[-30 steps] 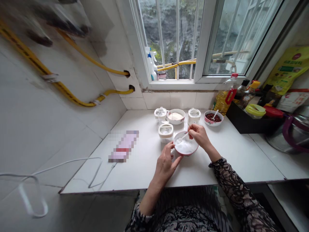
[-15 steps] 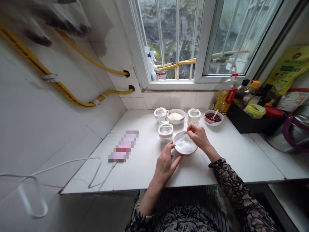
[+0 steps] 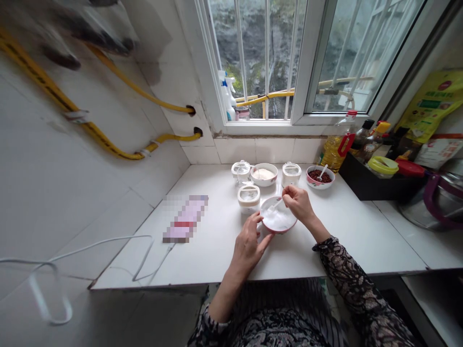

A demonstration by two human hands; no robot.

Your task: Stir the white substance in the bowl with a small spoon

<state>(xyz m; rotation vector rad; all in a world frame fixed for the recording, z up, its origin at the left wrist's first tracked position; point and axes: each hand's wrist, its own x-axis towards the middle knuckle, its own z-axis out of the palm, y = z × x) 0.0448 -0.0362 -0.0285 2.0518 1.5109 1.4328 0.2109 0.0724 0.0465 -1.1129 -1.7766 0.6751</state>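
A white floral-rimmed bowl of white powder or paste stands on the white counter in front of me. My left hand grips its near left side. My right hand is shut on a small white spoon, whose tip is down in the white contents. Just behind the bowl stands a lidded white jar. A glass jar, a bowl of pale cream, another lidded jar and a floral bowl of red beans with a spoon line the back.
On the left of the counter lie a pixelated pink object and a white cable. To the right stand a cooking oil bottle, a black tray of condiments and a steel pot. Yellow gas hoses run along the tiled wall.
My right hand and the spoon have shifted slightly within the bowl. My left hand and the bowl stay nearly where they were.
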